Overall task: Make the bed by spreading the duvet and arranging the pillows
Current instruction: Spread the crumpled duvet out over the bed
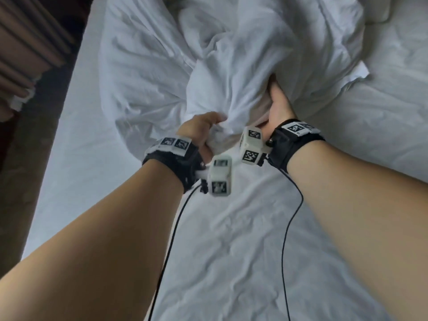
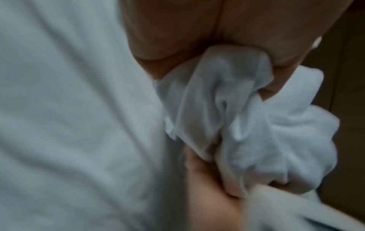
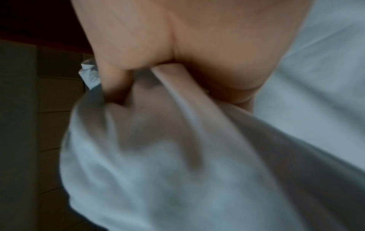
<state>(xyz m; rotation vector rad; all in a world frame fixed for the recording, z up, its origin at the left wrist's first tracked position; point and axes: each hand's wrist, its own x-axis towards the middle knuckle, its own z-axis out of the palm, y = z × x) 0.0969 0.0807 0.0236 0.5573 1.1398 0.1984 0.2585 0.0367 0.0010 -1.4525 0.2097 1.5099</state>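
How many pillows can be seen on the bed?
1: a pillow at the top right corner of the bed, partly cut off. Others may lie hidden under the bunched duvet.

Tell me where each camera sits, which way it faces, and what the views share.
Head: worn on the head, looking down at the bed sheet; both forearms, left hand, right hand.
Left wrist: along the left palm at fingers bunching the duvet.
Right wrist: along the right palm at fingers gripping the same fabric.
Shared: all three show the bunched duvet.
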